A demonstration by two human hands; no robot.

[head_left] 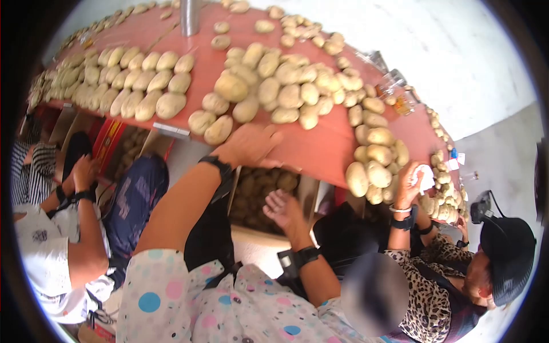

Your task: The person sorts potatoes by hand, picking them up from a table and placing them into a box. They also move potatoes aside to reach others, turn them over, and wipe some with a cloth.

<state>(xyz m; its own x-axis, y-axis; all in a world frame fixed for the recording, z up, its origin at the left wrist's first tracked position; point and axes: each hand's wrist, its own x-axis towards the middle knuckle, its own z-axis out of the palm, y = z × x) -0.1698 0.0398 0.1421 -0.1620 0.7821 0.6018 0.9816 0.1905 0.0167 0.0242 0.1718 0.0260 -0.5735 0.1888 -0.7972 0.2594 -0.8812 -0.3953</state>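
Observation:
My left hand (251, 145) rests at the near edge of the red table (320, 150), its fingers stretched out and nothing visible in them. Just beyond it lies a loose pile of potatoes (269, 90), with a few closest to the wrist. Lower down, my right hand (284, 211) hovers over a cardboard box (309, 197) full of potatoes (251, 191), its fingers apart and loosely bent, holding nothing that I can see. The box stands below the table edge, in front of my lap. Both of my wrists carry black straps.
Neat rows of potatoes (126, 80) lie to the left, near a metal post (190, 17). Glass jars (392, 83) stand at the far right edge. A person sits on each side; the right one's hand (409, 182) holds something white beside more potatoes (377, 157).

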